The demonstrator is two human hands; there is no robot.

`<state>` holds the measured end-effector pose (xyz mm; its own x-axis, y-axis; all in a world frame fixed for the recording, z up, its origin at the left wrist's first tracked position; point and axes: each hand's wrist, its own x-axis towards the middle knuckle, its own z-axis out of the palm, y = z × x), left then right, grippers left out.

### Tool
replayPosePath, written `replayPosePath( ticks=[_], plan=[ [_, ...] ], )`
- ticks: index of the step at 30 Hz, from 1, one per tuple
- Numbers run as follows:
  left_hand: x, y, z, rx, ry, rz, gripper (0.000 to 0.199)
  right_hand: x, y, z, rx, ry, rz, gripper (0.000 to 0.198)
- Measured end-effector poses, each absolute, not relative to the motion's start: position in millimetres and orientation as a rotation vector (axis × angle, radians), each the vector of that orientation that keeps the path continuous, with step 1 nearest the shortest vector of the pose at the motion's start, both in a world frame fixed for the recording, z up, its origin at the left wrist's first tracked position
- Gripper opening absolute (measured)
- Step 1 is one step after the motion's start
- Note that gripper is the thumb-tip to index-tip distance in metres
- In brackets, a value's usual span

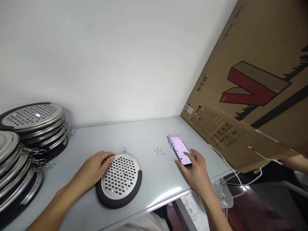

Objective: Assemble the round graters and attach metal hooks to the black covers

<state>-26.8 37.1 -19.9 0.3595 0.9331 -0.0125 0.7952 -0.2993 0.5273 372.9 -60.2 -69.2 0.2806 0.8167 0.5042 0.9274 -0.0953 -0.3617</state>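
Note:
On the grey table lies a round perforated metal plate (121, 176) with a black rim along its lower side. My left hand (99, 163) rests at its upper left edge, with thumb and fingers closed against the rim. A small wire ring (124, 149) sits at the top of the plate. To the right, a phone (182, 151) with a lit screen lies flat; part of it is blurred out. My right hand (196, 168) is spread over its lower end, one fingertip on the screen. Between plate and phone lies a loose bent-wire clip (159, 150).
Two stacks of similar round metal plates stand at the left, a rear stack (36, 117) and a front stack (16, 173), with wire clips sticking out. A large cardboard box (240, 96) leans at the right. White cables (238, 179) hang below it. Another person's arm (295, 162) shows at far right.

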Motion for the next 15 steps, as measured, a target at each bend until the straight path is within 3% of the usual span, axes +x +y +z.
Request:
replayPosePath(
  ticks=[4,15],
  plan=[
    [-26.7,37.1,-20.0,2.179,1.507,0.416,0.038,374.5,-60.8,-71.2,-1.911,-1.534,-0.235,0.058],
    [-28.9,39.9,-22.8,2.186,1.482,0.445,0.038,373.8,-62.1,-72.8,-1.716,-1.464,-0.414,0.027]
  ],
)
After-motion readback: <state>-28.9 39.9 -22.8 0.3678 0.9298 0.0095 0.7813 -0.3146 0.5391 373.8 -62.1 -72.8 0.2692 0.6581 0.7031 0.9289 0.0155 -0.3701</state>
